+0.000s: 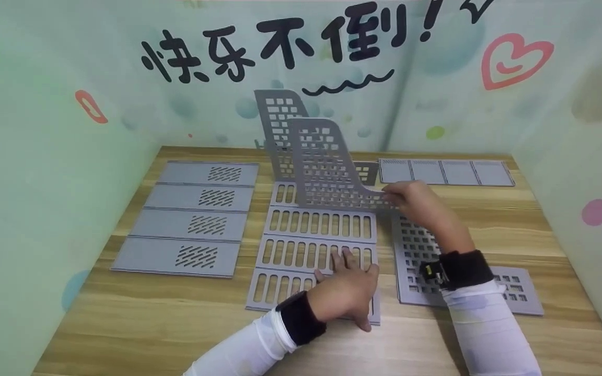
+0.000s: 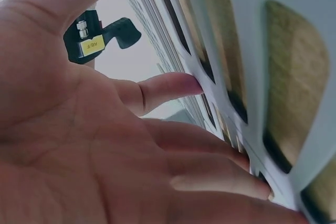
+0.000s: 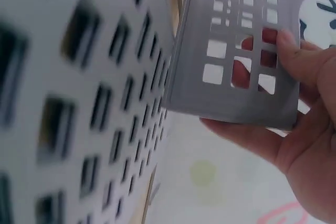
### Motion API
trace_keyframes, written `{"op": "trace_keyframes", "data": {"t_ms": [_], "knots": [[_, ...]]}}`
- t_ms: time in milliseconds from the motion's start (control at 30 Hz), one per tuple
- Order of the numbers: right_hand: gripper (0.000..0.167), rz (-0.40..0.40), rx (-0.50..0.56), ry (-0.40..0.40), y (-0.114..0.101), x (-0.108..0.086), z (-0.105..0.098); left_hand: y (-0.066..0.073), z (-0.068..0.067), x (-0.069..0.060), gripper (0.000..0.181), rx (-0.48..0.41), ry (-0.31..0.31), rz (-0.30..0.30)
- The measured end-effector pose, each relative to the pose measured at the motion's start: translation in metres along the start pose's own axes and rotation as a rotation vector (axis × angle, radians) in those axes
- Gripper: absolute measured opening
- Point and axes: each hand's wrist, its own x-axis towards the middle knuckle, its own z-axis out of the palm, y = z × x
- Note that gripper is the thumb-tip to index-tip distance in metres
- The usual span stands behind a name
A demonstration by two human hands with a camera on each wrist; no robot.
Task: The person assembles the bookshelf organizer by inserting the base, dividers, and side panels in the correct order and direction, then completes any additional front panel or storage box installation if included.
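In the head view a grey L-shaped lattice panel stands upright at the table's middle, a second one behind it. My right hand pinches the front panel's low right end; in the right wrist view the thumb lies on one face of the panel and fingers are behind it. My left hand rests with spread fingers on a stack of slotted grey panels. Its fingertips touch the slotted panel in the left wrist view.
Overlapping grey panels with slanted slits lie at the left. A square-holed panel lies flat under my right forearm, with another holed piece beside it. A row of plain grey panels is at the back right, before the printed backdrop.
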Motion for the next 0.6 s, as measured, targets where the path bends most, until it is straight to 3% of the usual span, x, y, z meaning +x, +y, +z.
{"op": "trace_keyframes", "data": {"t_ms": [167, 333, 600], "knots": [[0.028, -0.046, -0.025, 0.012, -0.014, 0.005, 0.013, 0.001, 0.0, 0.001, 0.129, -0.012, 0.0, -0.011], [0.052, -0.051, -0.011, -0.025, -0.026, 0.007, 0.022, 0.002, 0.002, 0.003, 0.129, -0.011, 0.014, -0.014], [0.075, -0.076, 0.115, -0.057, -0.027, 0.008, 0.026, 0.001, 0.002, 0.001, 0.129, 0.027, 0.013, 0.015]]}}
